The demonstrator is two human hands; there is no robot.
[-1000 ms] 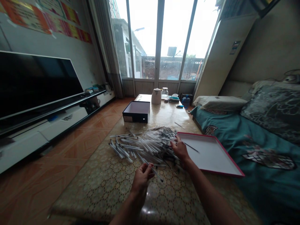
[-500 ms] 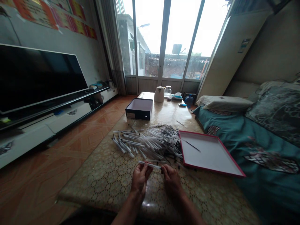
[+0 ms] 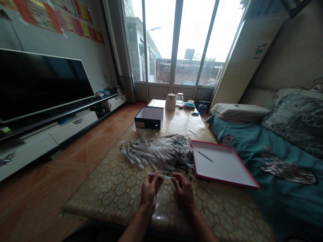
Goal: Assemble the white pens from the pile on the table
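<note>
A thin whitish pen barrel (image 3: 164, 176) lies roughly level between my two hands, just in front of the pile. My left hand (image 3: 148, 190) is closed on its left part, thumb on top, and the left end sticks out past the fingers. At the right end, the fingertips of my right hand (image 3: 183, 189) pinch it; whatever small part they cover is hidden. Beyond the hands spreads a loose heap of pen barrels (image 3: 161, 151), whitish with black ends, mixed with thin dark refills on its right side.
A red-rimmed box lid (image 3: 227, 176) holds one dark refill (image 3: 205, 156). Farther back stand a dark blue open box (image 3: 147, 123), a kettle (image 3: 170, 102), a glass jar (image 3: 180, 99) and a tissue pack (image 3: 189, 105). The sofa (image 3: 252, 141) borders the table's right side.
The view has shifted slightly. My hands still hold the pen barrel in nearly the same spot, and the right fingers have changed their pinch a little at its right end.
</note>
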